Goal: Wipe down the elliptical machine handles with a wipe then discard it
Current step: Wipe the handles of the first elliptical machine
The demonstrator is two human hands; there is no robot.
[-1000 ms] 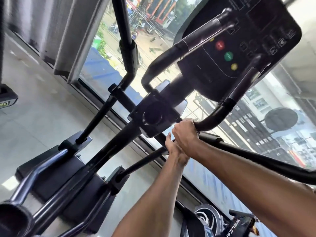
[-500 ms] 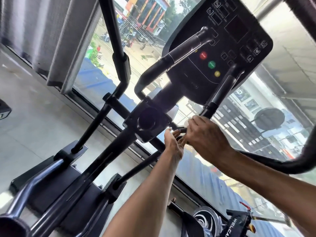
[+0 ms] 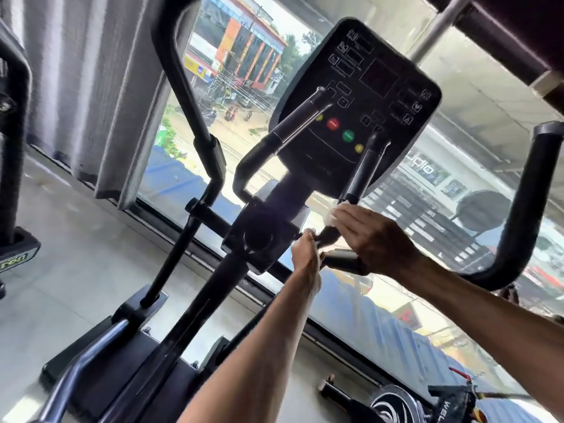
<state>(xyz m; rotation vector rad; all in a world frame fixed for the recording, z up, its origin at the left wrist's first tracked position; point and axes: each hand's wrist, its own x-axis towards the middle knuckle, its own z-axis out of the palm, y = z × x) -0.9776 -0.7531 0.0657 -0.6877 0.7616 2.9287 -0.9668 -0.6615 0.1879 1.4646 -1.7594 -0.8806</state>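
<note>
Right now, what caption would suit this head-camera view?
Right hand presses a wipe onto the elliptical handle below the console; left hand grips it lower down.

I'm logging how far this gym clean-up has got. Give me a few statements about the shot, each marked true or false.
1. The right hand presses a crumpled white wipe against the black curved inner handlebar on the right. True.
2. The left hand hangs free. False: it grips that handlebar's lower end, just below the wipe.
3. The black console panel has a round red stop button beside a round green start button. True.
4. The grey pleated curtain covers the whole window. False: it sits to the left, and a street shows through the glass.
5. The wipe has been discarded. False: it is under the right hand.
</note>
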